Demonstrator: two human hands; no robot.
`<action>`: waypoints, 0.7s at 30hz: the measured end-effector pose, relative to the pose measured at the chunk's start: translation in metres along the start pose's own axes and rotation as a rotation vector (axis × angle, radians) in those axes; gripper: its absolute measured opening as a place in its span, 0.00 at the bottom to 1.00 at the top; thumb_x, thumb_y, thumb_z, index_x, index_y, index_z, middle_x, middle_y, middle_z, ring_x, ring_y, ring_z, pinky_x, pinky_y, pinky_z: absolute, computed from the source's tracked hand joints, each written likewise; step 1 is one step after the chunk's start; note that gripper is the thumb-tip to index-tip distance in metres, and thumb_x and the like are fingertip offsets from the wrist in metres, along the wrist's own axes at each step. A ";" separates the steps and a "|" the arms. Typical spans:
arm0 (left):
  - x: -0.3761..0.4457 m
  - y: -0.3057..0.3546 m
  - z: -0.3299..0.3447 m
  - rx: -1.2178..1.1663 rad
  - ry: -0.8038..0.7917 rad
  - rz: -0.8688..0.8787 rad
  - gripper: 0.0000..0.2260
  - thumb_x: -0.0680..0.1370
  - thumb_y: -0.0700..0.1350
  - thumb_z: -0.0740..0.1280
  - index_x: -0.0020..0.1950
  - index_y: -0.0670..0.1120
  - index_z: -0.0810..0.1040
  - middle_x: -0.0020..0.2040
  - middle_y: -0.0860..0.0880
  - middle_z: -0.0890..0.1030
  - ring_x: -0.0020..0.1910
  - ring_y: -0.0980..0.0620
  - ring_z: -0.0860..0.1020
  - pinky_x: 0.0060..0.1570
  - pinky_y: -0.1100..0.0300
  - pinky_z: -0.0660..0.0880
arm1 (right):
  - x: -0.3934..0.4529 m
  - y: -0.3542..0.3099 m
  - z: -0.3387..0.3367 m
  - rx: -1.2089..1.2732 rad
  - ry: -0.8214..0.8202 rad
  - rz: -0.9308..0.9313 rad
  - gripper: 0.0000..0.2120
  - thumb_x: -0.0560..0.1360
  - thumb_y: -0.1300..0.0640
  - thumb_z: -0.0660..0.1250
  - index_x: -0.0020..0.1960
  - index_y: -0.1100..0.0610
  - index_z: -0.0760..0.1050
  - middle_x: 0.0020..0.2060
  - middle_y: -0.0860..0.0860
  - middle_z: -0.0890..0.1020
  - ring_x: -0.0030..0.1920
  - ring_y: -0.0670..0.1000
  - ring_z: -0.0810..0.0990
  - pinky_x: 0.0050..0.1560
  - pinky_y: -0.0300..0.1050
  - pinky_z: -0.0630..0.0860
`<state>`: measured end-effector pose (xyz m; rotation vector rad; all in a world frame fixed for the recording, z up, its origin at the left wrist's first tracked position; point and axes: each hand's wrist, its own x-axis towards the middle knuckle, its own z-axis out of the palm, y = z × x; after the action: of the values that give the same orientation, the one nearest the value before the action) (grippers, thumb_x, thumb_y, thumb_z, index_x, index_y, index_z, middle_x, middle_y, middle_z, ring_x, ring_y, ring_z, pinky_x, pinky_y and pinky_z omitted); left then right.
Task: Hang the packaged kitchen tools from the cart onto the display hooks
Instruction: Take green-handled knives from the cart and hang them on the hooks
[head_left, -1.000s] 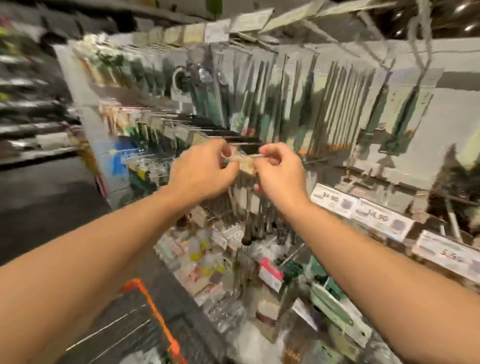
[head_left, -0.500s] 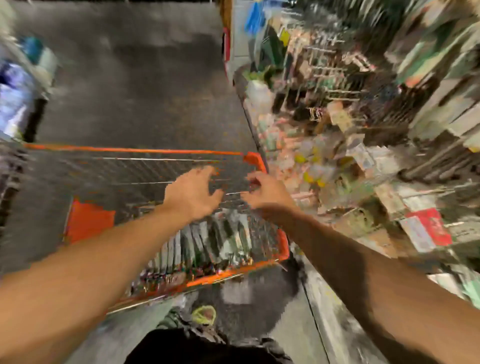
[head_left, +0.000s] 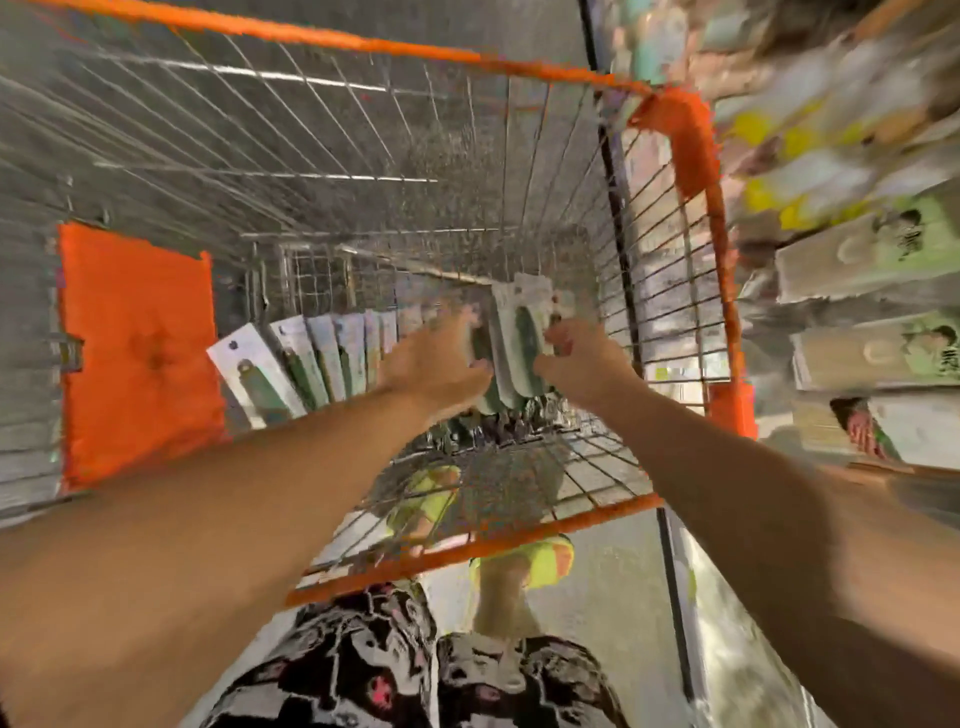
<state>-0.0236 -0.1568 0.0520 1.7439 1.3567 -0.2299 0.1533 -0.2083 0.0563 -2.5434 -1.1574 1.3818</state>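
Both hands, left (head_left: 441, 358) and right (head_left: 582, 358), pinch a flat, light, stiff card-backed green tool pack (head_left: 522, 343) by its side edges inside the orange wire cart (head_left: 675, 119); probably slippery film.

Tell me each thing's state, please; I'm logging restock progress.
cart: parked beside the shelves, still holding packages.
row of packaged tools: standing on edge in the cart.
raised package: lifted above the row, between both hands.
left hand: touching it; grip blurred.
right hand: pinching its edge.
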 end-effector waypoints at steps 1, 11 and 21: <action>0.010 -0.003 0.009 -0.084 -0.024 -0.008 0.29 0.81 0.55 0.67 0.79 0.45 0.67 0.41 0.42 0.79 0.39 0.46 0.78 0.34 0.56 0.68 | 0.012 0.001 0.008 -0.002 -0.002 0.025 0.19 0.79 0.52 0.69 0.69 0.52 0.74 0.52 0.52 0.80 0.45 0.52 0.79 0.45 0.42 0.76; 0.106 -0.025 0.088 -0.532 -0.180 -0.348 0.18 0.83 0.41 0.65 0.73 0.50 0.70 0.49 0.40 0.80 0.41 0.44 0.78 0.38 0.53 0.75 | 0.115 0.040 0.066 0.224 0.026 0.390 0.44 0.66 0.45 0.82 0.74 0.60 0.66 0.64 0.57 0.78 0.63 0.59 0.78 0.63 0.54 0.79; 0.107 -0.023 0.103 -0.767 -0.235 -0.375 0.18 0.81 0.37 0.62 0.70 0.47 0.78 0.53 0.43 0.85 0.42 0.50 0.84 0.34 0.62 0.77 | 0.126 0.038 0.083 0.191 0.086 0.503 0.48 0.54 0.38 0.81 0.67 0.53 0.67 0.56 0.56 0.78 0.56 0.59 0.79 0.59 0.58 0.80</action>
<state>0.0343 -0.1579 -0.0863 0.8019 1.3457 -0.0911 0.1572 -0.1840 -0.0973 -2.8242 -0.3548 1.3562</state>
